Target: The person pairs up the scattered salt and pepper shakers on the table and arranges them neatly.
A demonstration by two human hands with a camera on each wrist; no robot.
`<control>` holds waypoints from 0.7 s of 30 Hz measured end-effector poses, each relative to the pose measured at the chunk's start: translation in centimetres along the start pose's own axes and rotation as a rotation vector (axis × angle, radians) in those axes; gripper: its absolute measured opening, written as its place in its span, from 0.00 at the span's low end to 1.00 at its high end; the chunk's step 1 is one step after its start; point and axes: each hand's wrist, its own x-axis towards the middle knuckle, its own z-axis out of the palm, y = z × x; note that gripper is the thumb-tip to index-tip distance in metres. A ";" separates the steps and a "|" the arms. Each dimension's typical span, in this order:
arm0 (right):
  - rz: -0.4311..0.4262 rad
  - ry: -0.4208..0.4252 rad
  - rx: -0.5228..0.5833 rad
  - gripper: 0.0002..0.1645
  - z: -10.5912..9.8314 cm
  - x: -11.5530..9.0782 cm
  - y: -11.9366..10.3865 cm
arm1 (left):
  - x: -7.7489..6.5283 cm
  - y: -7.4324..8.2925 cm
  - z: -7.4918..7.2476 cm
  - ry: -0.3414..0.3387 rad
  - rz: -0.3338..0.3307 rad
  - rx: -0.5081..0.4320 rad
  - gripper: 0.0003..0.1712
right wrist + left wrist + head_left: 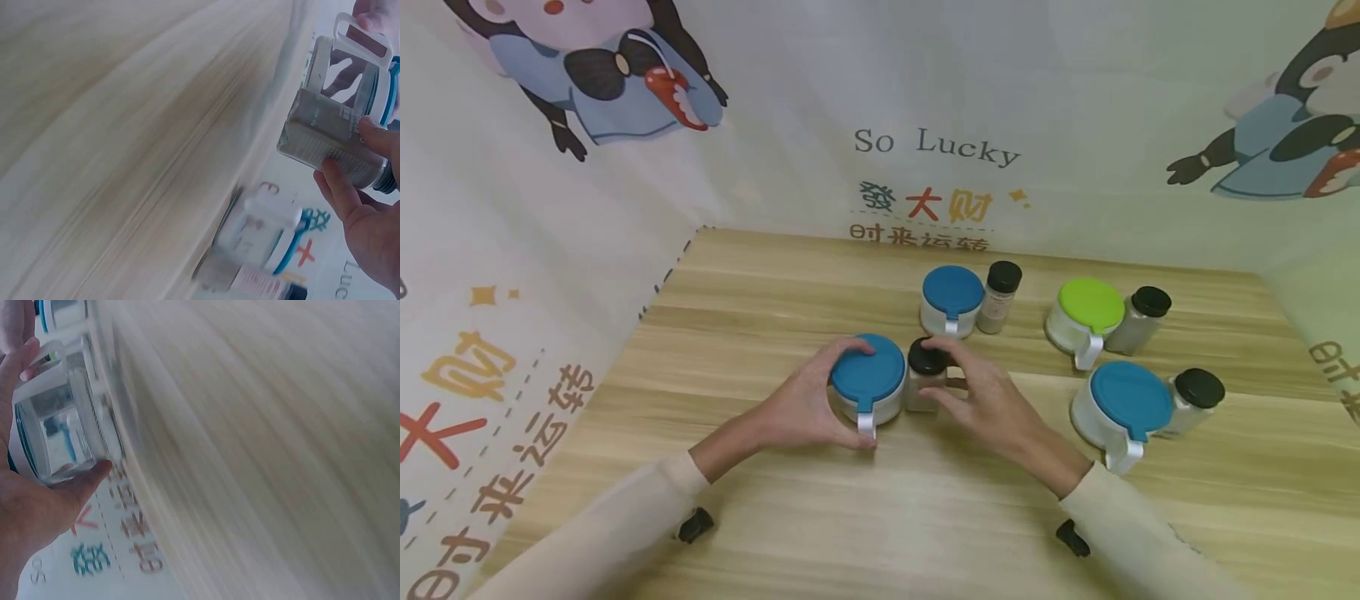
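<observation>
My left hand curls round a clear seasoning jar with a blue lid and a white handle, thumb and fingers on its sides. Close on its right, a seasoning bottle with a black cap stands upright in the grip of my right hand. In the right wrist view the bottle shows greyish contents and faint print, right beside the jar. The jar looks see-through in the left wrist view, its handle toward the other hand. Whether either base touches the table, I cannot tell.
Behind stand another blue-lidded jar and a black-capped bottle. Farther right are a green-lidded jar with a bottle, and a blue-lidded jar with a bottle. A printed curtain borders the wooden table.
</observation>
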 end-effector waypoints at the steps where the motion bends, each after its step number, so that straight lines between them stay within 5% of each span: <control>1: 0.007 0.005 -0.012 0.35 -0.4 -0.4 0.1 | 0.3 0.2 0.4 -0.004 0.011 -0.002 0.59; 12: 0.120 0.086 -0.084 0.36 -3.6 -4.7 1.7 | 4.0 1.9 5.3 -0.108 0.090 -0.037 0.60; 21: 0.122 0.099 -0.123 0.37 -4.8 -6.0 2.8 | 5.5 2.5 7.2 -0.150 0.097 0.013 0.60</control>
